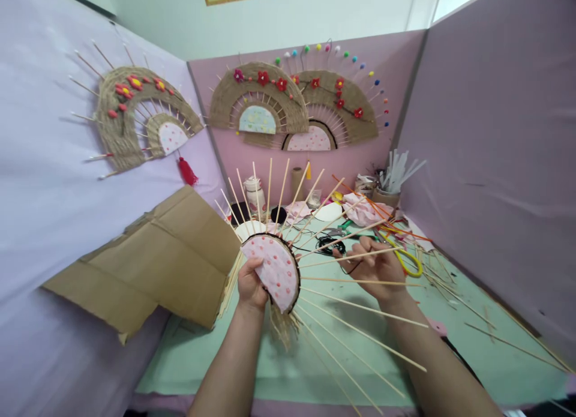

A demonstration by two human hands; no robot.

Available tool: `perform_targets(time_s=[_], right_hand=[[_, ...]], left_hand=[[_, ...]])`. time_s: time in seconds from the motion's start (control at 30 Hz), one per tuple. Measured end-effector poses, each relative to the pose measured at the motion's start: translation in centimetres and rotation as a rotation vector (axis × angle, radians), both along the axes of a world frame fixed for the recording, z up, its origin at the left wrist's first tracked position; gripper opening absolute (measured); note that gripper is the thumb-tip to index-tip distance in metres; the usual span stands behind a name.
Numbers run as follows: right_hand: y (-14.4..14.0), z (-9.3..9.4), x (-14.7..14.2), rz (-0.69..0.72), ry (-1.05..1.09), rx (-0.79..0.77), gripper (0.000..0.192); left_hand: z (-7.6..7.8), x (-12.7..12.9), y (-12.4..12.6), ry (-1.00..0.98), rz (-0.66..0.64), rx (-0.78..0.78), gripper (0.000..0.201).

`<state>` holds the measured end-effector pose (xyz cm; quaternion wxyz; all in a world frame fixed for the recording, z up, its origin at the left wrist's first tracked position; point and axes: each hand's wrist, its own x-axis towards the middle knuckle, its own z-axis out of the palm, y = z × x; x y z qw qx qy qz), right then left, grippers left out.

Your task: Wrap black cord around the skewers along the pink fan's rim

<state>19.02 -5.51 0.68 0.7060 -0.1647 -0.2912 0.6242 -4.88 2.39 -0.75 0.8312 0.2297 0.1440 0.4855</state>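
My left hand [252, 285] grips a half-round fan piece [275, 267] by its straight edge, thumb on the front. Its face is pink cloth with red dots, and its curved rim is edged in dark cord. Thin wooden sticks [360, 285] radiate from that rim, and loose twine strands [281, 327] hang below it. Behind the right-hand sticks, my right hand [373, 267] is closed, with a thin black cord [348, 272] at its fingertips. Yellow-handled scissors [411, 266] show beside this hand; whether it touches them I cannot tell.
Cardboard [148, 261] leans at the left. A black cord coil [330, 245], pink cloth [362, 210], a white jar [255, 195] and a tub of white sticks [387, 195] stand or lie at the back. Loose sticks [450, 291] lie at the right. Finished fans [258, 96] hang on the partitions.
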Motion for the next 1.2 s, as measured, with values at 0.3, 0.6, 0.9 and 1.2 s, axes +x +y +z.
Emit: perform_targets(time_s=[0.3,0.6,0.9,1.2], right_hand=[[0.5,-2.3,-3.7,0.276,-0.389,-0.249,0.021],[0.3,-1.8,-4.1,0.290,-0.425,-0.216,0.025],[-0.1,-2.3,-3.9,0.296,-0.415,-0.316,0.012],[0.4,-2.4,-4.5,0.278,-0.481,-0.392,0.018]], left_hand=[[1.0,1.4,-0.4,-0.053,0.071,-0.026,0.047],[0.3,1.9,-0.4,-0.026,0.035,-0.072,0.029],[0.9,3.3,-1.4,0.048,0.018,-0.167,0.027],[-0.5,4.4,-1.8,0.109,-0.021,-0.219,0.020]])
